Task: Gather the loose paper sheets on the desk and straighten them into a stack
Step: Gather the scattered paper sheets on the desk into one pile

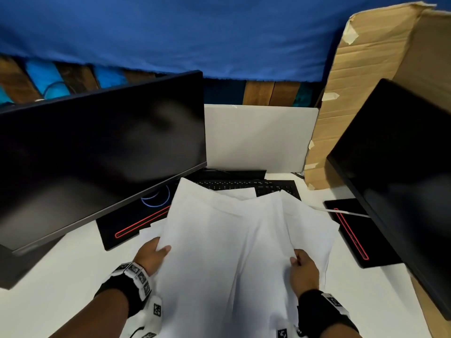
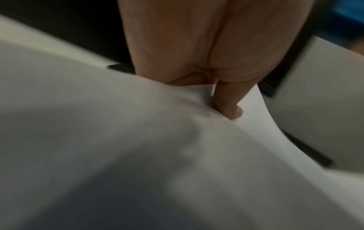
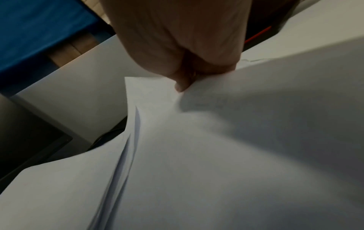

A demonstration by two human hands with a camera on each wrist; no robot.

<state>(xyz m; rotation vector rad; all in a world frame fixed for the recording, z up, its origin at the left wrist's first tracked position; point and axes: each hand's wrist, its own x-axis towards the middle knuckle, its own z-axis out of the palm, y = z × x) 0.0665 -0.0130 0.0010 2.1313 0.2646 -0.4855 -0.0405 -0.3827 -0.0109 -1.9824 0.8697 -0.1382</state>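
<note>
Several white paper sheets are held up over the white desk in a loose, fanned bundle, their edges uneven. My left hand grips the bundle's left edge, thumb on top. In the left wrist view the thumb presses into the paper sheets. My right hand pinches the sheets on the right side. In the right wrist view my fingers clamp the paper sheets, whose layers splay apart. One more sheet lies behind, over the keyboard.
A black keyboard sits behind the sheets. A dark monitor stands at the left and another monitor at the right, each on a black base with a red line. A cardboard box leans at the back right.
</note>
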